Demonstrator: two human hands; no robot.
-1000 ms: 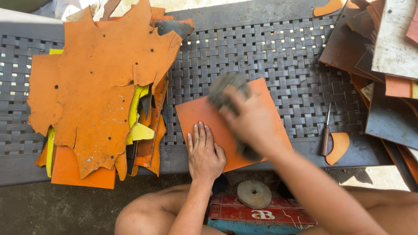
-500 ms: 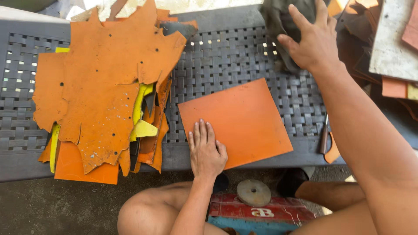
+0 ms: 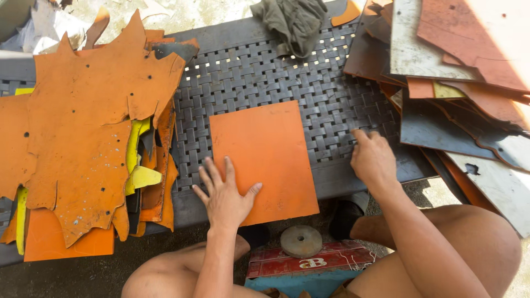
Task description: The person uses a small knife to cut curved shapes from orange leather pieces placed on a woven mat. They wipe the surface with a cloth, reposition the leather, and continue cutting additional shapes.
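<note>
Pressing my left hand (image 3: pixel 225 196) flat, fingers spread, on the orange sheet (image 3: pixel 264 160) mid-bench, I should keep it from sliding. My right hand (image 3: pixel 373 160), at three o'clock, rests loose, holding nothing.

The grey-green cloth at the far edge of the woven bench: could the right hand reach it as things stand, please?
Probably yes. The right hand rests empty on the woven bench, and only bare weave lies between it and the cloth. The stacked sheets sit off to the right, clear of that path.
</note>
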